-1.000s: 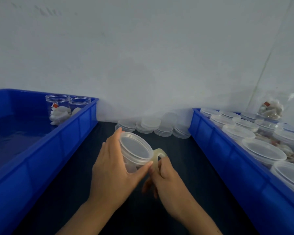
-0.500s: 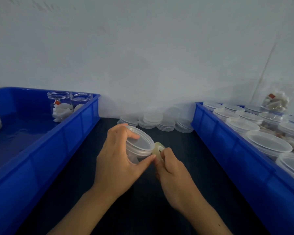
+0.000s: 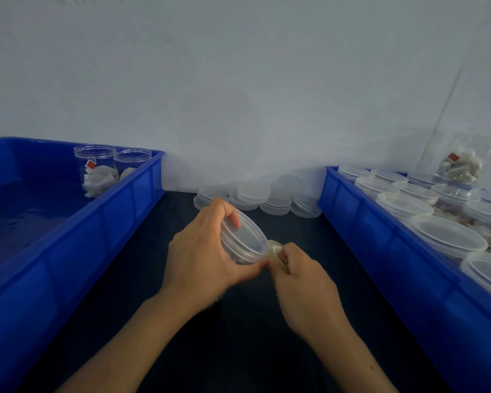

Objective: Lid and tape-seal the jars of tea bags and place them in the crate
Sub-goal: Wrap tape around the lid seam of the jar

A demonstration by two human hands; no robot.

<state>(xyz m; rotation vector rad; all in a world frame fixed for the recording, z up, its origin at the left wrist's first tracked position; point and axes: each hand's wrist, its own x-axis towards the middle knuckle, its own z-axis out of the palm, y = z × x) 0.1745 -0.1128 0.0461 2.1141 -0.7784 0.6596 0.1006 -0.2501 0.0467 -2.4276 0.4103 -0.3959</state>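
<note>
The lidded jar [image 3: 245,239] is held tilted above the dark table [image 3: 238,336], its lid facing up and to the right, roughly midway between the two blue crates. The left hand [image 3: 203,259] wraps around the jar from the left, fingers curled over the top rim and the thumb reaching under to the jar's lower right edge. Just right of the jar, touching its rim, sits a roll of clear tape [image 3: 275,252], pinched by the right hand [image 3: 304,282], whose fingers are curled tight around the roll; its thumb tip meets the left thumb at the jar's lower edge. Whether a strip of tape already lies on the lid seam cannot be told.

Left of the jar stands the left crate [image 3: 119,211], and in its far corner are two open jars of tea bags [image 3: 102,174]. Right of the jar is the right crate [image 3: 380,251], packed with lidded jars [image 3: 448,236], a clear bag of tea bags [image 3: 462,165] resting on those at the back. Beyond the jar, against the pale wall, lie stacks of spare lids [image 3: 255,198] on the table
</note>
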